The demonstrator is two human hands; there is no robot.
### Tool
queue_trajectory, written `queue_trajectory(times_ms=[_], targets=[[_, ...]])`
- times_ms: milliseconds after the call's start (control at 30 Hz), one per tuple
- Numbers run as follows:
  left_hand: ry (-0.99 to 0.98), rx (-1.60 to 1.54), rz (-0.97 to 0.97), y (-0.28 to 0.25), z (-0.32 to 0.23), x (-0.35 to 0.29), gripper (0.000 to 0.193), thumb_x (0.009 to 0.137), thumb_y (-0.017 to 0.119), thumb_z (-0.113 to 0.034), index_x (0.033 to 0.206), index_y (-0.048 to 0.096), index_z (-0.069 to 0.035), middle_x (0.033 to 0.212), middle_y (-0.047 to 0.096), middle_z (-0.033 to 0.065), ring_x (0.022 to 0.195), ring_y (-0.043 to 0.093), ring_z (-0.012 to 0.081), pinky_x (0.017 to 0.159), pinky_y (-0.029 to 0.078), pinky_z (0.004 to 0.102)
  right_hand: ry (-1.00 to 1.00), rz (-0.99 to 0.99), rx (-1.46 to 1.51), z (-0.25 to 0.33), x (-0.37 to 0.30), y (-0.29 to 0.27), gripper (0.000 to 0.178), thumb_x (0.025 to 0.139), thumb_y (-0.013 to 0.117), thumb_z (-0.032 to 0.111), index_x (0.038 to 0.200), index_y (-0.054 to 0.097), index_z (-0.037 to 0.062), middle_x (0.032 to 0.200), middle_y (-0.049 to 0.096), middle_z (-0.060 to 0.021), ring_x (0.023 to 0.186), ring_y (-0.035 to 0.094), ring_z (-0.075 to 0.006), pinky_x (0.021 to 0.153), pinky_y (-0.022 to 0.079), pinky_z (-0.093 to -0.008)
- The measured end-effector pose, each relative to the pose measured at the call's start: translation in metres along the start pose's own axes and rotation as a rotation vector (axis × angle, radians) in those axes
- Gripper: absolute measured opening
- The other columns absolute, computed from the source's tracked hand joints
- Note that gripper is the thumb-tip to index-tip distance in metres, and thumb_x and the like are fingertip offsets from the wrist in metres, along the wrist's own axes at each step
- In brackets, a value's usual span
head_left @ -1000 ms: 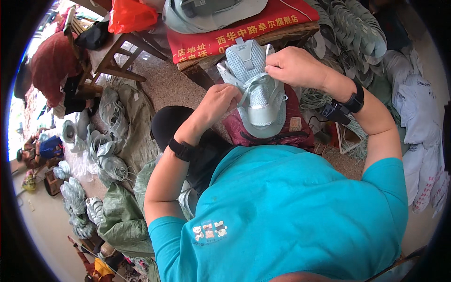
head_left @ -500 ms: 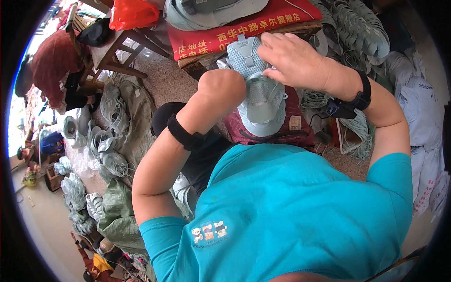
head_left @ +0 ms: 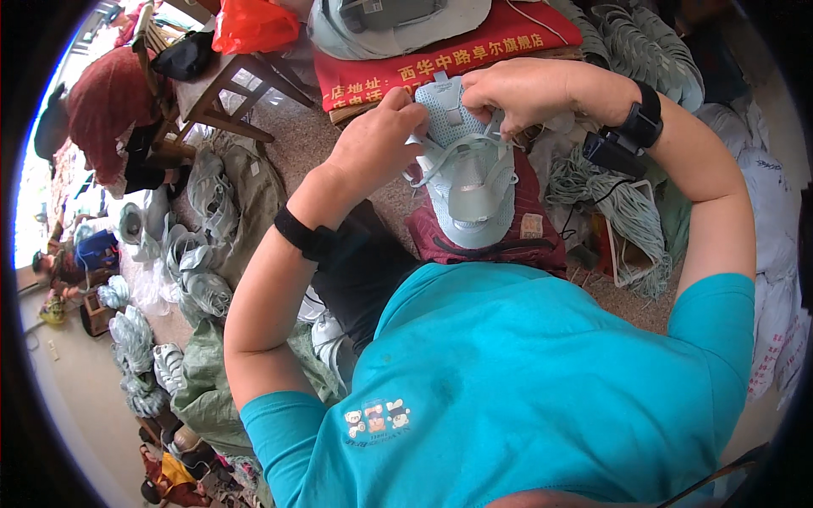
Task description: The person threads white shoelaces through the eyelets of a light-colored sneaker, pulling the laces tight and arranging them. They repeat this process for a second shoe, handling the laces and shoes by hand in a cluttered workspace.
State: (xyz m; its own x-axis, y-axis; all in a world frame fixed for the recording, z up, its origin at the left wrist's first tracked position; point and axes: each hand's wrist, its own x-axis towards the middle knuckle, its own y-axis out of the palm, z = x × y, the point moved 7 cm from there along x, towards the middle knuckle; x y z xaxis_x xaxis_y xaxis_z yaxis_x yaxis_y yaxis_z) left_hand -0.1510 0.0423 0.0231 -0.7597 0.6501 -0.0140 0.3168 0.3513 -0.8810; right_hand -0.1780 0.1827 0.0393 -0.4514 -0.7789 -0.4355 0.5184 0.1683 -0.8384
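Observation:
A pale mint sneaker upper [head_left: 472,203] lies before me on a dark red cloth [head_left: 538,241], its toe toward my body. Its mesh tongue [head_left: 442,114] stands out at the far end. Thin pale shoelace [head_left: 453,152] crosses the throat of the upper and runs toward both hands. My left hand [head_left: 381,131] is closed at the left of the tongue, fingertips pinching lace. On the right, my right hand [head_left: 529,95] is bent over the upper's edge, fingers curled on the lace; its fingertips are partly hidden.
A wooden stand under a red printed cloth [head_left: 555,30] bears more shoe parts. Bundled laces [head_left: 627,224] hang at the right, below stacked pale uppers [head_left: 648,55]. White sacks [head_left: 766,203] line the right side. Bagged shoes [head_left: 203,288] and a wooden stool [head_left: 224,93] are left; other people sit beyond.
My left hand has moved left and away from the upper, opening from a fist over its edge to a pinch. My right hand has shifted slightly downward. Lace now shows spread between them.

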Motion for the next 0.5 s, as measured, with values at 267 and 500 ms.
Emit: queue_trajectory(times_ms=[267,500], targets=[[0.044,-0.074,-0.102,0.013,0.001,-0.008,0.020,0.081,0.068,-0.011,0.096,0.057,-0.006,0.097,0.054,0.0115,0.086,0.063,0.0313,0.075,0.051,0.0410,-0.109,-0.283,0.054,-0.001,-0.020,0.011,0.034,0.072,0.075,0.006,0.093,0.048,0.0046,0.097,0.050,-0.0110,0.088,0.059,-0.0356,0.070,0.046,-0.0452],[-0.099,-0.059,-0.126,0.018,0.008,-0.009,0.017,0.086,0.068,-0.019,0.089,0.068,-0.003,0.096,0.054,0.0112,0.082,0.061,0.0294,0.072,0.050,0.0383,-0.062,-0.568,0.119,-0.003,-0.027,0.024,0.016,0.086,0.066,0.018,0.090,0.059,0.0044,0.092,0.050,-0.0099,0.077,0.059,-0.0311,0.069,0.047,-0.0415]])
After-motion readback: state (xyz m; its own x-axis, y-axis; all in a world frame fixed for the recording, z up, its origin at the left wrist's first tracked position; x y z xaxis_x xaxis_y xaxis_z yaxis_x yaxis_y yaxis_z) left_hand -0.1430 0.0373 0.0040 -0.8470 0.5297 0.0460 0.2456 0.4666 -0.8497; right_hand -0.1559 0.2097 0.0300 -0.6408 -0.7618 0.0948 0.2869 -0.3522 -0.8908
